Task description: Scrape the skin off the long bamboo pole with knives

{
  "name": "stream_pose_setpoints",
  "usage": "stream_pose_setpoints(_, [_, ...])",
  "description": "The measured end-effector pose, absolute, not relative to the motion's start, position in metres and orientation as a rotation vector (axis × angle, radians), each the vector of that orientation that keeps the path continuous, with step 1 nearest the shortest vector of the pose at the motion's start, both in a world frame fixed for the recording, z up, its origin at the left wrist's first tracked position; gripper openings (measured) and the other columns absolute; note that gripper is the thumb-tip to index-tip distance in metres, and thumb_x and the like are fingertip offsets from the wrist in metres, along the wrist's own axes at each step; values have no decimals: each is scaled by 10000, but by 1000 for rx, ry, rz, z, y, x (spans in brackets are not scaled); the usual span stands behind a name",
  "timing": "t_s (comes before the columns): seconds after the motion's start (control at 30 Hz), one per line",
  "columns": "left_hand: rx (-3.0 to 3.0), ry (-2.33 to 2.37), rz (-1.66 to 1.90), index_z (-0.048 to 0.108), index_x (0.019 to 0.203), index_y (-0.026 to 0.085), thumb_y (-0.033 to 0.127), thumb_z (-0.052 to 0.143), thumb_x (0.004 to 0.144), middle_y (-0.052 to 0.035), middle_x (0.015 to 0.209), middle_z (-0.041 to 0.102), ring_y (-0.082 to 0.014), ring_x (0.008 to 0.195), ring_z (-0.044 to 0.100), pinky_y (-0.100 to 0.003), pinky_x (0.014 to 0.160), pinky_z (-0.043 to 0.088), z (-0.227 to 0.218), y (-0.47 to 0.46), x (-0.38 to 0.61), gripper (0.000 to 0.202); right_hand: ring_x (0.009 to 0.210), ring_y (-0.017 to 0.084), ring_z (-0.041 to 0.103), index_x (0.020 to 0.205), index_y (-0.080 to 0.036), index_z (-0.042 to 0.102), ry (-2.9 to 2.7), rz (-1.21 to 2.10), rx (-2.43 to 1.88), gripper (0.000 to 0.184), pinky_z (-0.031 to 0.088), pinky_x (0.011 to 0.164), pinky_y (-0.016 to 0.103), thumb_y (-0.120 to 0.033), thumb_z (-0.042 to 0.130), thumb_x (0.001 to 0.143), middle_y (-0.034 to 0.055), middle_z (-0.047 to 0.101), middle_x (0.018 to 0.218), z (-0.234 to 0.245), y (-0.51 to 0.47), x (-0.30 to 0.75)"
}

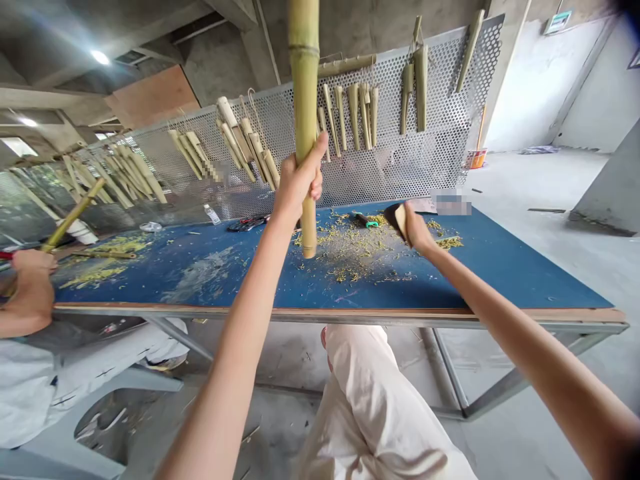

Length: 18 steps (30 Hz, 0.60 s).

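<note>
My left hand (pixel 303 175) is wrapped round a bamboo pole (pixel 304 87), which stands nearly upright with its lower end above the blue table. The pole's top runs out of view. In my right hand (pixel 416 227), over the table to the right, is a bent sheet of sandpaper (pixel 396 220), dark on one face and tan on the other. Just left of it lies a small tool with a black and green handle (pixel 367 220). Yellow-green shavings (pixel 350 250) are scattered beneath the pole and around the tool.
A perforated metal panel (pixel 445 113) hung with bamboo pieces rises behind the blue table (pixel 520 273). A small bottle (pixel 212 214) and dark tools (pixel 247 223) are by the panel. At left, a co-worker's hand (pixel 35 261) grips something beside another bamboo pole (pixel 75 213).
</note>
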<state>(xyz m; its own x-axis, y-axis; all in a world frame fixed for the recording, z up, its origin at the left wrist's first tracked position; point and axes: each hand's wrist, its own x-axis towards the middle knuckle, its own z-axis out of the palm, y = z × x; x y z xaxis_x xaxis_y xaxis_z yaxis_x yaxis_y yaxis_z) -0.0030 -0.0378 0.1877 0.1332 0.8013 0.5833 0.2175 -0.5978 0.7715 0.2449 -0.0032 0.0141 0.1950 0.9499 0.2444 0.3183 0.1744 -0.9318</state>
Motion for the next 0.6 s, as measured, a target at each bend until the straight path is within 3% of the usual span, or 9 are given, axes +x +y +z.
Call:
stream_pose_setpoints(0.07, [1802,921,1472,370,650,234,808,507,882,60,519,297,-80,424,366,-251,456,375,188,-42,13,634,571,207,544,683,-246,518,-1492,841,-1272,766,436,541,341,-924,210,861,75,588,628,16,-11,216])
stream_pose_setpoints(0.17, [1714,924,1458,338,654,229,792,495,900,65,530,247,-72,418,350,-238,443,383,184,-34,23,633,637,217,570,678,-247,522,-1603,967,-1215,764,471,610,361,-938,240,844,71,622,687,19,-22,184])
stream_pose_setpoints(0.37, [1512,861,1482,240,641,239,454,426,1009,63,520,163,-69,403,242,-225,425,339,163,-4,0,466,674,208,561,651,-248,492,-1687,976,-1121,786,482,685,363,-943,180,846,50,604,683,21,-20,160])
stream_pose_setpoints(0.5, [1218,704,1534,227,630,243,399,541,952,82,486,127,-69,370,205,-219,387,296,141,10,-22,476,669,197,577,686,-237,545,-1743,1030,-1107,767,500,668,344,-923,255,868,57,635,706,15,-6,163])
stream_pose_setpoints(0.6, [892,550,1586,229,622,238,383,596,912,98,450,133,-59,333,182,-210,356,253,121,21,-31,489,626,180,602,740,-215,591,-1788,1244,-1046,781,522,626,323,-915,271,876,71,663,715,10,1,166])
